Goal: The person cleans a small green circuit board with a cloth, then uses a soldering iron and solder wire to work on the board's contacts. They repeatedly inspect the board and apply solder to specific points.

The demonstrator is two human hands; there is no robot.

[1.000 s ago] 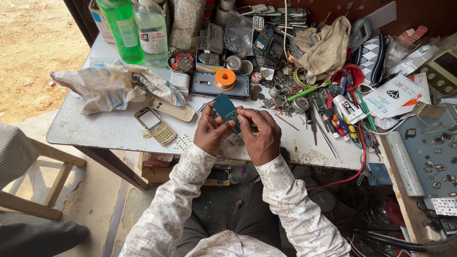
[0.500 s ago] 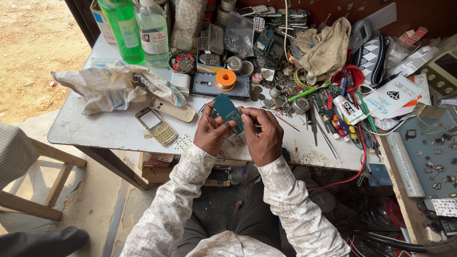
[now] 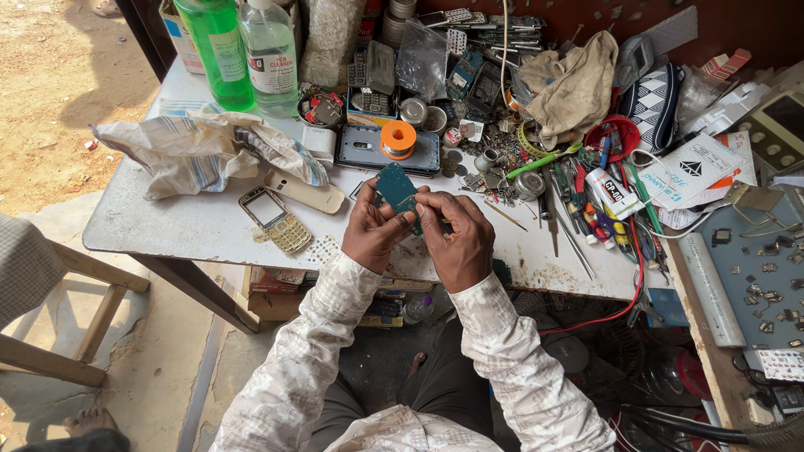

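Circuit board [image 3: 396, 188], teal, pinched upright in left hand [image 3: 374, 232] above cluttered surface [image 3: 209, 226]; right hand [image 3: 458, 240] closed, fingertips on lower edge. Inspection stage, apparently; next move demanding steady grip.

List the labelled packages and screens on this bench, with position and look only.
Green bottle: far left, tall, white label.
Clear bottle: beside it, white label, red and blue print.
White tube: right of the hands, red-black print.
White packet: far right, flat, dark emblem.
Gold phone shell: left, pale blank screen.
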